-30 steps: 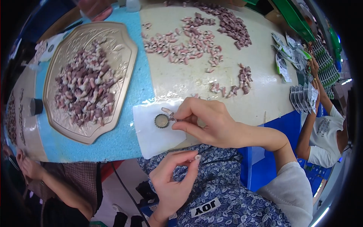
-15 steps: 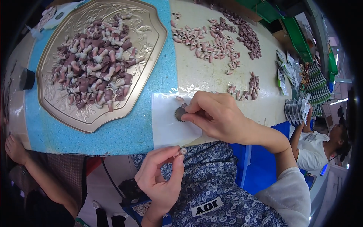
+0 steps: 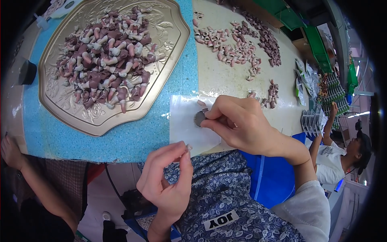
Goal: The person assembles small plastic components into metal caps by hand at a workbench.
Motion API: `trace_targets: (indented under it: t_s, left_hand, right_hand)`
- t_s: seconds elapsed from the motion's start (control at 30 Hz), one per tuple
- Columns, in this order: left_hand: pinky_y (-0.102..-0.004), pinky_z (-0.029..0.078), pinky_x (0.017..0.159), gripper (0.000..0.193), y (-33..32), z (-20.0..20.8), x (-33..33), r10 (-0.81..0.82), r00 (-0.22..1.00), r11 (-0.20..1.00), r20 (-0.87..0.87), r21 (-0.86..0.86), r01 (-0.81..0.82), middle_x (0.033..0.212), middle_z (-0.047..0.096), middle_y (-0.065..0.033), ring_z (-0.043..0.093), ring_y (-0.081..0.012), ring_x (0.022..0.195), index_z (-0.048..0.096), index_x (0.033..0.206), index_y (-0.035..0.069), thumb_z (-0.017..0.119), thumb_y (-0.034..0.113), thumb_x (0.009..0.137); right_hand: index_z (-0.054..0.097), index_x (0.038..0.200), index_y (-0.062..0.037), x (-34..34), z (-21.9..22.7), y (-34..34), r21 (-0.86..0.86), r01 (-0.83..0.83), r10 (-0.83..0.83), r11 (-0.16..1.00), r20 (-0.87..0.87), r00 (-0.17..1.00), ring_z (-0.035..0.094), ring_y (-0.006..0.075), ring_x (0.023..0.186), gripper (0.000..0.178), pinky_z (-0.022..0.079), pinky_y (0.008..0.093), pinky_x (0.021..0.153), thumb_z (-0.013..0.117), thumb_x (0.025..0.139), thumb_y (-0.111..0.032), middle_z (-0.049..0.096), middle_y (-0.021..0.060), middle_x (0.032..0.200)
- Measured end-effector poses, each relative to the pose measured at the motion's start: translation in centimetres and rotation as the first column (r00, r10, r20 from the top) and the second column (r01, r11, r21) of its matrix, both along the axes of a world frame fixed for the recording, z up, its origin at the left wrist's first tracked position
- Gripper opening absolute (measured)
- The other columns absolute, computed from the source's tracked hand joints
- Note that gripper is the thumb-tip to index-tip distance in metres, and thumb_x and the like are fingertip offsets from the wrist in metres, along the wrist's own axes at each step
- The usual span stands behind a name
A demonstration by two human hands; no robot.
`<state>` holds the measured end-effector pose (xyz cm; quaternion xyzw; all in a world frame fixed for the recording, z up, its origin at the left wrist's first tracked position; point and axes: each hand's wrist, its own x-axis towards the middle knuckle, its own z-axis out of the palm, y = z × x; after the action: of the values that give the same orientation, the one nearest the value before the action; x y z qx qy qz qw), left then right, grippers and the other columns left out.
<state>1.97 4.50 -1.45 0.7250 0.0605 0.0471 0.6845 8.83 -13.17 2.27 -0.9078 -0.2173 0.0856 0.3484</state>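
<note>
My left hand [image 3: 167, 177] is closed in a pinch near the table's front edge, with a small pale piece [image 3: 188, 148] between thumb and forefinger. Over a white sheet [image 3: 181, 133] my right hand [image 3: 238, 121] is also closed, its thumb and forefinger meeting at the edge of a dark grey disc [image 3: 199, 118]. A small pinkish piece [image 3: 200, 103] shows just beyond the right forefinger; whether those fingers grip it or the disc, I cannot tell. To the left, a gold embossed tray [image 3: 169, 50] bears a heap of small limb-shaped pieces [image 3: 109, 60] in purple, pink and white.
Loose hollow pink pieces [image 3: 238, 52] and purple pieces [image 3: 268, 40] lie on the table's far right. A black round container [image 3: 27, 72] stands left of the tray. Another person's hand [image 3: 11, 153] rests at the left edge. A person in white [image 3: 330, 161] is at right, beside stacked racks [image 3: 334, 92].
The whole view has shifted, so table and tray sit slightly farther right and higher. My left hand has risen and turned a little, still pinching its piece. My right hand stays by the disc.
</note>
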Motion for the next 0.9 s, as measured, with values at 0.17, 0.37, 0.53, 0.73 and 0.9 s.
trace_targets:
  t_s: [0.17, 0.37, 0.53, 0.73, 0.9]
  left_hand:
    - [-0.0258, 0.053, 0.071, 0.017, -1.4, -0.5, 1.4, 0.022, 1.000, 0.995, 0.022, -0.103, -0.020, 0.094, 0.067, -0.0155, 0.065, -0.0178, 0.082, 0.064, 0.093, -0.005, 0.067, -0.009, 0.077]
    - [-0.0280, 0.054, 0.078, 0.017, -2.5, -0.8, 1.4, -0.047, 0.998, 0.952, 0.046, -0.302, 0.059, 0.098, 0.065, -0.0178, 0.065, -0.0192, 0.090, 0.061, 0.096, -0.007, 0.064, -0.011, 0.080]
    - [-0.0287, 0.053, 0.080, 0.018, -2.9, -0.5, 0.7, -0.024, 0.998, 0.931, 0.059, -0.363, 0.044, 0.098, 0.065, -0.0199, 0.065, -0.0212, 0.089, 0.060, 0.096, -0.008, 0.063, -0.014, 0.080]
    - [-0.0288, 0.053, 0.075, 0.020, -2.8, -0.6, 0.6, -0.048, 0.979, 0.965, 0.200, -0.242, 0.097, 0.093, 0.066, -0.0214, 0.065, -0.0217, 0.084, 0.061, 0.094, -0.008, 0.065, -0.016, 0.076]
    - [-0.0283, 0.054, 0.072, 0.020, -2.9, -0.9, 0.4, -0.032, 0.969, 0.987, 0.245, -0.147, 0.070, 0.090, 0.067, -0.0204, 0.066, -0.0209, 0.080, 0.062, 0.093, -0.008, 0.066, -0.016, 0.075]
  right_hand:
    - [0.056, 0.076, 0.0026, -1.2, 1.9, -0.3, 0.144, 0.138, -0.128, 0.980, -0.077, 0.989, 0.058, 0.0181, 0.052, 0.018, 0.044, 0.0280, 0.045, 0.074, 0.072, 0.000, 0.061, 0.0096, 0.068]
    - [0.059, 0.076, 0.0004, -2.2, 2.7, -0.8, 0.290, 0.057, -0.083, 0.955, 0.079, 0.993, 0.055, 0.0137, 0.049, 0.017, 0.041, 0.0256, 0.043, 0.075, 0.072, -0.002, 0.058, 0.0064, 0.065]
    - [0.057, 0.076, 0.0000, -2.4, 2.8, -0.8, 0.327, 0.030, -0.056, 0.944, 0.070, 0.996, 0.057, 0.0180, 0.051, 0.017, 0.042, 0.0280, 0.045, 0.074, 0.073, -0.003, 0.057, 0.0070, 0.065]
    - [0.055, 0.078, 0.0004, -2.4, 2.8, -1.1, 0.345, -0.030, 0.033, 0.938, -0.002, 0.999, 0.059, 0.0211, 0.056, 0.018, 0.043, 0.0308, 0.047, 0.073, 0.074, -0.002, 0.057, 0.0080, 0.068]
    - [0.053, 0.079, 0.0011, -2.7, 2.0, -1.5, 0.351, -0.040, 0.051, 0.935, -0.023, 0.998, 0.058, 0.0214, 0.056, 0.020, 0.043, 0.0303, 0.048, 0.073, 0.074, -0.002, 0.057, 0.0086, 0.070]
